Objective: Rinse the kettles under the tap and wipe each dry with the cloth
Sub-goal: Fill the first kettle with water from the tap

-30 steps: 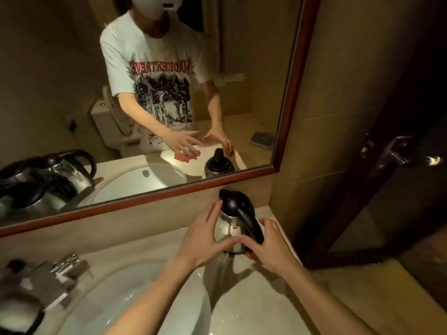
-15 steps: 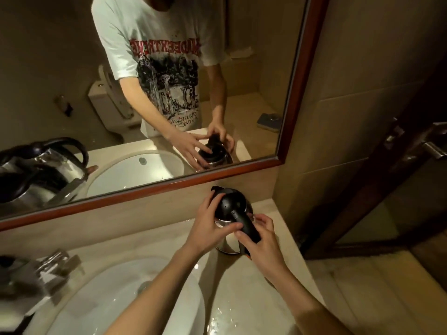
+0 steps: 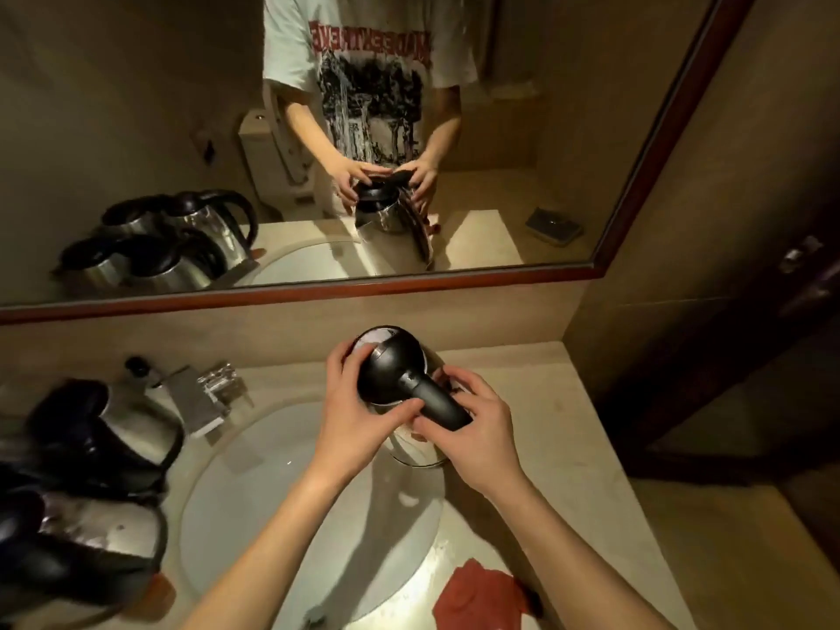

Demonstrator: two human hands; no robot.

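Kettle (image 3: 400,384) number one sits in your two hands at the back right of the counter (image 3: 568,447), just past the rim of the basin (image 3: 254,484) and in front of the mirror (image 3: 136,129). You look down on its black lid, with the black handle pointing toward you and to the right; a sliver of the steel body shows under the handle. Your left hand (image 3: 359,411) wraps the lid's left side, fingers curled over the top edge and thumb pressed along the near rim. Your right hand (image 3: 477,429) cups the handle from the right, fingers curled beneath and beside it, so both hands are gripping the kettle. I cannot tell whether its base rests on the counter or is lifted just off it. Two more kettles (image 3: 104,452) with steel bodies and black handles crowd the left edge of the counter, blurred by the lens. The tap (image 3: 204,397) stands behind the basin, between those kettles and the one you hold. Your red cloth (image 3: 482,593) lies crumpled on the wet counter near you, beside your right forearm and well apart from the held kettle. The mirror shows the same grip from the front.
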